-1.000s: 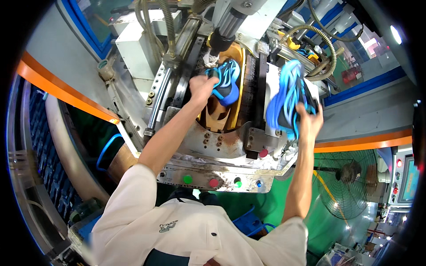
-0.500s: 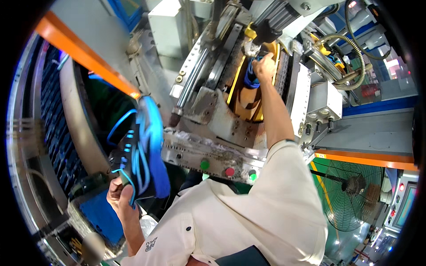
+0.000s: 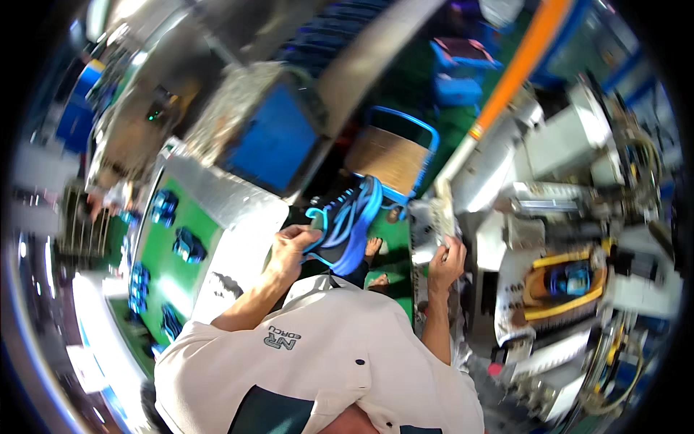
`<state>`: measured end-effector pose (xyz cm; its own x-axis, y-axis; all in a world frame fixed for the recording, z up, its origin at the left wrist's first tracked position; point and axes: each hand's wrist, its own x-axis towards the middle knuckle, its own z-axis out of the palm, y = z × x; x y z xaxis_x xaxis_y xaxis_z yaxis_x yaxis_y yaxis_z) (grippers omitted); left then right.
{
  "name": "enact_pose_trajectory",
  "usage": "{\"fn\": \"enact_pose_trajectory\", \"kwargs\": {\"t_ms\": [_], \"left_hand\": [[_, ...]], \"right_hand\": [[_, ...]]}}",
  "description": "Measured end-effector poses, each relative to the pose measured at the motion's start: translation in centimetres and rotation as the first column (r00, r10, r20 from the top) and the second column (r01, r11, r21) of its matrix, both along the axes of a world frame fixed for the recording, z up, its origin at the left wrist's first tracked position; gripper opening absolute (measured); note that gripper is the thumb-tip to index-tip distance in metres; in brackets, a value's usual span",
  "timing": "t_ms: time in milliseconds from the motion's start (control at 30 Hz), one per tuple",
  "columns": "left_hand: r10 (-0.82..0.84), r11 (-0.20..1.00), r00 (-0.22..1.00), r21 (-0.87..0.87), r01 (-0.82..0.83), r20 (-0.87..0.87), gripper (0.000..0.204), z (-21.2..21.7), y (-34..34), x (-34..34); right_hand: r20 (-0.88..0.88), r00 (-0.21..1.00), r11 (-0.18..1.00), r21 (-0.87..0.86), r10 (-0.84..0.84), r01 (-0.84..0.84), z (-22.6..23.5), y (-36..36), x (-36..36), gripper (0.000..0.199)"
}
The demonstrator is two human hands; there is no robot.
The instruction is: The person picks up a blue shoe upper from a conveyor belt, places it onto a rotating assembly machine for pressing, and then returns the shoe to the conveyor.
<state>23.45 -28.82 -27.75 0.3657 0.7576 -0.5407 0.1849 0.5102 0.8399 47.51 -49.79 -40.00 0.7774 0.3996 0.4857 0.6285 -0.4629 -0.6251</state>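
My left hand pinches a black shoe with bright blue trim and a blue sole, near one end of its opening. The shoe hangs tilted in front of my body. Against the front edge of the machine, my right hand has its fingers curled; whether anything is between them is hidden. Over to the right, a second dark-and-blue shoe sits in the machine's orange-brown cradle, between yellow bars.
At the left, several dark-and-blue shoes rest on a green conveyor belt with a metal border. A blue-topped block, a blue-framed cart and an orange post stand farther off. A red button is on the machine's front.
My view has swung left. My right hand has left the shoe in the cradle and come down to the machine's front edge. The left hand still holds its shoe.
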Motion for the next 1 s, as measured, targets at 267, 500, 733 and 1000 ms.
{"fn": "enact_pose_trajectory", "kwargs": {"t_ms": [267, 500, 733, 1000], "left_hand": [[0.493, 0.867, 0.870, -0.071, -0.493, -0.017, 0.015, -3.5, 1.1, -12.6], [0.815, 0.578, 0.577, 0.129, -0.806, -0.049, 0.023, -11.8, 12.5, -27.4], [0.834, 0.540, 0.299, 0.573, -0.616, -0.464, 0.036, -18.8, 24.9, -40.6], [0.825, 0.536, 0.261, 0.545, -0.645, -0.502, 0.070, -22.0, 30.4, -41.4]], "right_hand": [[0.113, 0.994, 0.998, 0.058, -0.001, -0.006, -2.6, 2.2, 1.2, 0.020], [0.043, 0.946, 0.853, 0.420, 0.322, -0.310, 11.4, 19.1, 2.4, 0.020], [0.681, 0.444, 0.636, -0.041, 0.583, -0.771, 35.7, 46.2, -12.3, 0.022], [0.763, -0.335, 0.598, -0.643, 0.553, -0.478, 47.2, 74.9, -31.5, 0.057]]}}
